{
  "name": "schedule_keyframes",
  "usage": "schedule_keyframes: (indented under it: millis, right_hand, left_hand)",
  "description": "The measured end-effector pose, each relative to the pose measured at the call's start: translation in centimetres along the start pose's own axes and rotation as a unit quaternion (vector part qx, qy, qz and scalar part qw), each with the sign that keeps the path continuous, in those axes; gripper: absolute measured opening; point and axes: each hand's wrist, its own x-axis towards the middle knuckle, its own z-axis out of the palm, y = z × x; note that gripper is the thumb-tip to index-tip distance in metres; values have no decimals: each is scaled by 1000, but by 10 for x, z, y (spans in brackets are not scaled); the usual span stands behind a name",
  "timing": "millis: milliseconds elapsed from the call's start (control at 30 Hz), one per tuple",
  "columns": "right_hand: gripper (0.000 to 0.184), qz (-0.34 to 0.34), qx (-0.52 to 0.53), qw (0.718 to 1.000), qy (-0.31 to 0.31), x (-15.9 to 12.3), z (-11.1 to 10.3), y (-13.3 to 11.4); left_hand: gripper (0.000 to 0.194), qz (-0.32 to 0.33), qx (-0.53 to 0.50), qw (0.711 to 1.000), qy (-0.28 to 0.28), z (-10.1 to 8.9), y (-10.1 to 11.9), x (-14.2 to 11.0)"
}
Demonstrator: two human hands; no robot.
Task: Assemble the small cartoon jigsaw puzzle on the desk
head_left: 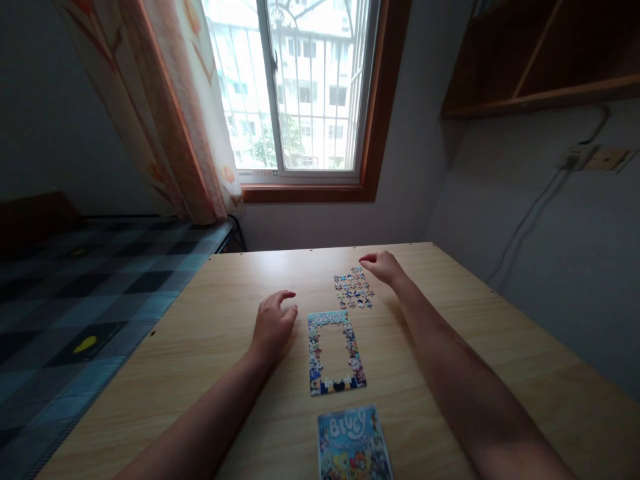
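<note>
A jigsaw puzzle border (pixel 315 353) lies joined as a rectangle on the wooden table (pixel 200 373), with bare tabletop showing through its middle. Beyond it, several loose puzzle pieces (pixel 352 291) are spread in rough rows. My right hand (pixel 384 267) is at the far right edge of these pieces, thumb and fingertips pinched together; whatever they hold is too small to make out. To the left of the border, my left hand (pixel 273 323) rests on the table with thumb and forefinger apart, holding nothing. A Bluey puzzle box (pixel 354 443) lies nearest me, cut off below.
On the left stands a bed with a checked cover (pixel 130 287), close to the table's edge. A window (pixel 315 100) and a long curtain (pixel 165 113) are behind the table. To the right, a cable (pixel 525 220) hangs from a wall socket (pixel 580 157) under a wooden shelf (pixel 540 100).
</note>
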Motion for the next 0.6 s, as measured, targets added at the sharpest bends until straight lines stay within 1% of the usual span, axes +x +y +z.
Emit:
schedule_keyframes:
  millis: [67, 133, 200, 367, 467, 600]
  right_hand:
    - [18, -4, 12, 999, -34, 1, 0, -9]
    - [19, -7, 10, 999, -45, 0, 1, -15]
    - [20, -6, 0, 999, -35, 0, 4, -16]
    - [21, 23, -21, 999, -6, -1, 8, -13]
    - [21, 37, -35, 999, -14, 0, 10, -11]
    - [21, 38, -56, 997, -42, 0, 14, -12]
  left_hand:
    - [35, -2, 3, 1000, 0, 0, 0, 0]
    - [36, -4, 4, 1000, -1, 0, 0, 0]
    - [36, -5, 4, 1000, -1, 0, 0, 0]
    - [36, -4, 2, 1000, -2, 0, 0, 0]
    - [35, -6, 2, 1000, -3, 0, 0, 0]
    - [35, -3, 1, 1000, -1, 0, 1, 0]
